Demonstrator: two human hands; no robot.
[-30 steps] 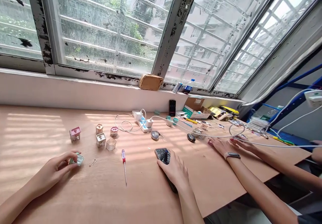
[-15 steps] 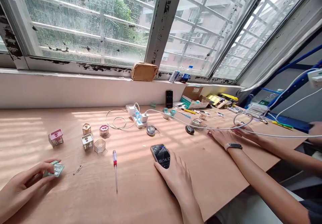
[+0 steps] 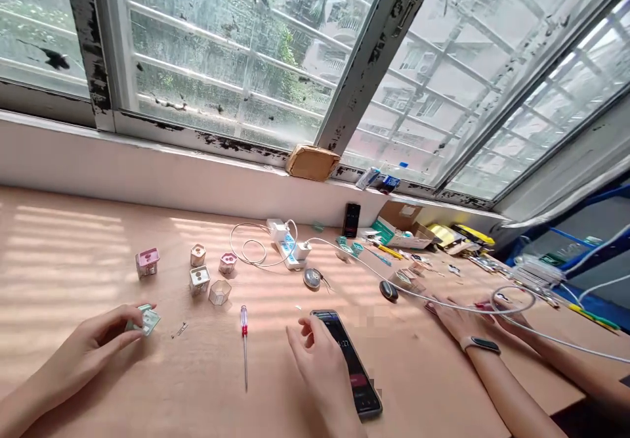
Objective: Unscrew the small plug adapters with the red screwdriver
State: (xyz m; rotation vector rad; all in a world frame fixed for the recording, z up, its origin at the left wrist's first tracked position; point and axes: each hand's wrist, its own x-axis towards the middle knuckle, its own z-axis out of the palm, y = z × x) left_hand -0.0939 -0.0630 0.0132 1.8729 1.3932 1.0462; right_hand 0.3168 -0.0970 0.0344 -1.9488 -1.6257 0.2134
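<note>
My left hand held a small green piece at 8 o'clock in my view, fingers closed on it. A metal strip lay on the bench at the piece's 3 o'clock; a screwdriver lay at 7 o'clock in my view. My right hand, fingers loosely curled and slightly apart, partly covered the phone at its 3 o'clock; contact could not be determined.

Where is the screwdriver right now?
In the head view, the screwdriver lies on the table, left of centre, between the left hand and the right hand.
</note>
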